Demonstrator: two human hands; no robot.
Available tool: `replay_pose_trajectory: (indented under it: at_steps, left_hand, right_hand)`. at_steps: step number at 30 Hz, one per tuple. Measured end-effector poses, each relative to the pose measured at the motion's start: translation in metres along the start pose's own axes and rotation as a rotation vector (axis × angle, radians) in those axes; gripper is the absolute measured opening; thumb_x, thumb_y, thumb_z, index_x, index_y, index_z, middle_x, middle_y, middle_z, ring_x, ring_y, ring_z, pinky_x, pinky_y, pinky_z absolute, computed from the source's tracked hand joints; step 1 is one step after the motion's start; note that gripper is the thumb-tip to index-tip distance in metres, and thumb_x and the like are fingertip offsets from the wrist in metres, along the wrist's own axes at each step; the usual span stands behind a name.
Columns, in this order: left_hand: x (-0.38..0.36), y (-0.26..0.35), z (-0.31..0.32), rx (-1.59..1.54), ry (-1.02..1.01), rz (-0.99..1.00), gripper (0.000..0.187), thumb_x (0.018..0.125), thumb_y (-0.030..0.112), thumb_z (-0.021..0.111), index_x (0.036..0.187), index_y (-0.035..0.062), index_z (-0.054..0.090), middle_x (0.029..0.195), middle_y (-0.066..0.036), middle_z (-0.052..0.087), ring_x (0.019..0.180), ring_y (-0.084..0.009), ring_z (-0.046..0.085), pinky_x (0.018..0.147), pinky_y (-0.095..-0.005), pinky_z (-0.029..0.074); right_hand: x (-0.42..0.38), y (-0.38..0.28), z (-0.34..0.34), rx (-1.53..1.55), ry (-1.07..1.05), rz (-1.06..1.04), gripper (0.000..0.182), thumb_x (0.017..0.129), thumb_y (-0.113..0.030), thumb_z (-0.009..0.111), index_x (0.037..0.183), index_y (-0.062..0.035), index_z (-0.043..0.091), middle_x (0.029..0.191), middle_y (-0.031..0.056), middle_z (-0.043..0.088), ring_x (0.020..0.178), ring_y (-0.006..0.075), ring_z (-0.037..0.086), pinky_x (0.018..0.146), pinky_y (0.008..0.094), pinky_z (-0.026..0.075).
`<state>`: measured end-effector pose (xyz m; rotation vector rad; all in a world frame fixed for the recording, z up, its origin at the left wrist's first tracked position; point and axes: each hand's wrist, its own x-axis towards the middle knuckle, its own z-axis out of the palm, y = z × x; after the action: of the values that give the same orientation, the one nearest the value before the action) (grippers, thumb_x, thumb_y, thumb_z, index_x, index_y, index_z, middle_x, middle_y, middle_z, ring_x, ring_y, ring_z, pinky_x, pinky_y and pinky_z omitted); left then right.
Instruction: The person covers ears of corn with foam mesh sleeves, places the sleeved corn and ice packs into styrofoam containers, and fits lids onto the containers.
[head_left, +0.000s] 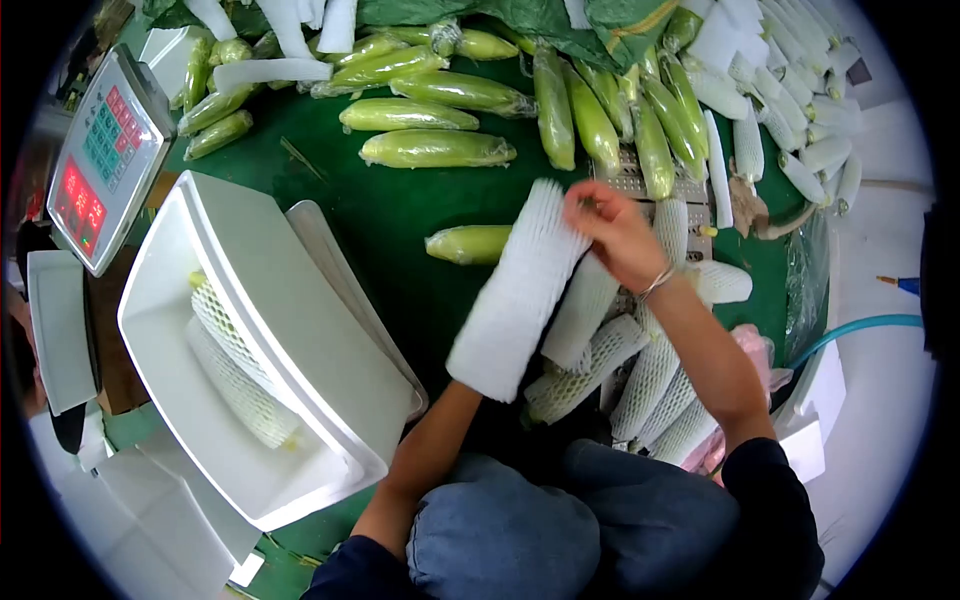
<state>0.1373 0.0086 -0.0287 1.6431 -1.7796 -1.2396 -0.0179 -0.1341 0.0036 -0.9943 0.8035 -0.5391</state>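
Left arm: reaches from the near side, its forearm slanting away and to the right out of a dark sleeve, up to the near end of the white foam sleeve (520, 290).
Left hand: hidden behind or inside the foam sleeve, so whether it is open or closed I cannot tell.
Right arm: comes in from the near right, bent at the elbow, with the forearm angled away and to the left; a thin bracelet (655, 281) circles the wrist.
Right hand (615, 232): held at the far right edge of the foam sleeve, back of the hand up, fingers bent and thumb drawn towards them; whether they pinch the edge I cannot tell.
Foam sleeve: raised over the middle of the green surface (400, 215), tilted, its far end leaning right and its near end by the left wrist.
Behind it: one film-wrapped green ear (466, 244), partly covered by the sleeve.
Near right: several foam-netted ears (655, 385) lie in a loose pile below the right forearm.
Left side: a white foam box (330, 290) stands tilted in view, two netted ears (235, 375) inside; a scale (108, 160) sits beyond it.
Far side: more film-wrapped ears (437, 150) lie in rows.
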Motion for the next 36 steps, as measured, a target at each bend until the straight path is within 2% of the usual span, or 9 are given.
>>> replay_pose_trajectory:
  at_steps: [7,12,18,22,23,26,27,30,36]
  left_hand:
    - [0.05,-0.002,0.045,-1.318,0.533,0.053,0.022,0.086,0.014,0.057,0.104,0.0016,0.058,0.098,-0.003,0.061,0.085,-0.0129,0.058,0.083,-0.0286,0.045]
    - [0.153,-0.023,-0.02,-1.874,0.604,0.324,0.022,0.091,0.007,0.045,0.111,-0.0023,0.05,0.108,-0.013,0.057,0.102,-0.0255,0.056,0.093,-0.0383,0.044]
    - [0.235,-0.017,-0.03,0.05,0.876,-0.254,0.024,0.082,0.023,0.057,0.091,0.0011,0.063,0.089,-0.018,0.065,0.083,-0.0282,0.063,0.074,-0.0354,0.049]
    - [0.269,-0.074,-0.012,0.272,0.538,-0.094,0.034,0.083,0.037,0.056,0.082,0.0049,0.07,0.087,-0.02,0.066,0.088,-0.0346,0.063,0.078,-0.0363,0.049]
    - [0.25,-0.016,-0.033,-0.21,0.42,-0.616,0.03,0.089,0.028,0.049,0.096,0.0046,0.068,0.097,-0.018,0.066,0.092,-0.0342,0.061,0.082,-0.0348,0.048]
    - [0.179,-0.04,0.01,0.757,0.507,0.3,0.042,0.083,0.019,0.051,0.124,0.0088,0.051,0.126,-0.015,0.05,0.121,-0.0292,0.043,0.103,-0.0405,0.032]
    - [0.135,0.035,-0.014,0.778,0.044,0.008,0.044,0.083,0.024,0.05,0.125,0.0083,0.05,0.131,-0.015,0.047,0.123,-0.0282,0.042,0.104,-0.04,0.031]
    - [0.068,-0.021,0.046,1.38,0.157,0.167,0.057,0.085,0.031,0.048,0.136,0.0067,0.04,0.139,-0.014,0.041,0.127,-0.0295,0.038,0.109,-0.04,0.025]
    - [0.116,-0.001,0.008,0.065,0.337,-0.445,0.034,0.088,0.038,0.049,0.095,0.0112,0.067,0.091,-0.009,0.068,0.083,-0.0242,0.066,0.074,-0.0301,0.05]
  right_hand:
    - [-0.002,0.083,-0.001,-0.621,0.297,-0.288,0.019,0.084,-0.015,0.063,0.096,-0.0021,0.055,0.084,0.0051,0.056,0.082,0.0141,0.055,0.073,0.026,0.046]
    - [0.071,0.004,-0.022,0.896,0.401,-0.054,0.025,0.089,-0.02,0.058,0.098,0.0035,0.057,0.095,0.0134,0.064,0.084,0.0254,0.062,0.071,0.0349,0.05]
    - [0.126,0.023,-0.051,-1.024,0.581,-0.284,0.038,0.081,-0.027,0.06,0.088,0.0102,0.058,0.086,0.0285,0.063,0.084,0.041,0.061,0.073,0.0416,0.049]
    - [0.141,0.043,-0.086,-1.157,0.53,-0.219,0.031,0.081,-0.027,0.057,0.09,0.0014,0.063,0.085,0.0287,0.061,0.084,0.0435,0.059,0.073,0.0463,0.047]
    - [0.125,0.028,-0.076,-0.994,0.546,-0.255,0.032,0.081,-0.028,0.057,0.087,0.0023,0.063,0.082,0.0281,0.061,0.081,0.0427,0.06,0.07,0.0455,0.048]
    - [0.057,-0.014,-0.041,-0.891,0.48,-0.278,0.03,0.079,-0.025,0.061,0.071,0.0039,0.06,0.064,0.0219,0.06,0.057,0.0362,0.057,0.057,0.0414,0.046]
    - [0.029,-0.022,-0.029,-0.993,0.399,-0.316,0.031,0.079,-0.026,0.063,0.07,0.0033,0.061,0.061,0.02,0.06,0.054,0.0324,0.056,0.054,0.0394,0.044]
    - [-0.017,-0.032,-0.004,-0.895,0.296,-0.206,0.032,0.079,-0.027,0.064,0.07,0.0036,0.062,0.058,0.0156,0.059,0.051,0.0247,0.055,0.05,0.0355,0.041]
    - [0.052,0.034,-0.029,-0.388,0.536,-0.077,0.034,0.074,-0.027,0.066,0.072,0.0068,0.063,0.063,0.0181,0.062,0.059,0.0304,0.062,0.057,0.039,0.046]
